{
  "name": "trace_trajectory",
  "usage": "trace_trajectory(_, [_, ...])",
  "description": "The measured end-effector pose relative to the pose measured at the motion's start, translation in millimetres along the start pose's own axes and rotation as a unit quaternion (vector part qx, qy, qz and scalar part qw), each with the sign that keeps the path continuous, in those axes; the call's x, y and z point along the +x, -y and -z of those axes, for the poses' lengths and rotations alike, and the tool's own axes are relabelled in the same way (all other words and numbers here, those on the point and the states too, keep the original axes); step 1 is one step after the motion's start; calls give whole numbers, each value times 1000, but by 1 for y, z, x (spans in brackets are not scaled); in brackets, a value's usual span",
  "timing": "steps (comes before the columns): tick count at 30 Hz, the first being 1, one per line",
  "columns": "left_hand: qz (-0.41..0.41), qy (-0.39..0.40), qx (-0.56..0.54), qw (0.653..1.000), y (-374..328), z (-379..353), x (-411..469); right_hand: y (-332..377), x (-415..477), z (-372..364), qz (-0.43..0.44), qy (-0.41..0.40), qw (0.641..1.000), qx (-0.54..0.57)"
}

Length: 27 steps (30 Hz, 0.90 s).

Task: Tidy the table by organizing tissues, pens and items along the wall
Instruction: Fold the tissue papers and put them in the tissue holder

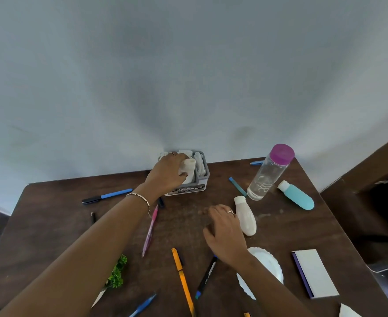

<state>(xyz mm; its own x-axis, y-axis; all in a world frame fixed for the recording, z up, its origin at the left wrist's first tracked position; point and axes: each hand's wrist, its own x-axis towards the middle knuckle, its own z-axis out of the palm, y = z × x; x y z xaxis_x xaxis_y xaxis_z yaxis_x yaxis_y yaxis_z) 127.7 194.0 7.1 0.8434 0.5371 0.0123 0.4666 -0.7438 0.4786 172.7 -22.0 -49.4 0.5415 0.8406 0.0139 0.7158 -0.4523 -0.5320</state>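
A small grey holder [205,177] stands against the wall at the back of the dark wooden table [51,220], stuffed with white tissues. My left hand [168,172] reaches into it and is closed on a crumpled white tissue [188,171]. My right hand [225,234] hovers low over the table's middle, fingers loosely curled, holding nothing, just left of a lying white squeeze bottle [245,216]. Pens lie scattered: a blue one [107,196] at the left, a pink one [150,229], an orange one [182,277], a black marker [206,276] and a blue pen [142,305] at the front.
A clear bottle with a purple cap [269,172] stands at the back right, beside a lying teal bottle [297,197] and two blue pens [237,186]. A white plate [268,266], a white notepad [315,273] and a small green plant [117,271] sit near the front.
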Motion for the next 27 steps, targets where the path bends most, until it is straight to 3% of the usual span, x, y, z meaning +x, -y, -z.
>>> trace_trajectory(8, [-53,-84,45,994,-1,-2,-13,3,-10,-1,-17,6,1000,-2])
trace_trajectory(12, [-63,-102,121,985,8,-9,-15,2,-14,-3,-14,6,1000,-5])
trace_trajectory(23, [-46,-93,176,979,13,-13,-19,0,-18,-4,-22,20,1000,-1])
trace_trajectory(27, [-23,-128,157,979,-5,-8,-34,0,-25,4,-25,-11,1000,9])
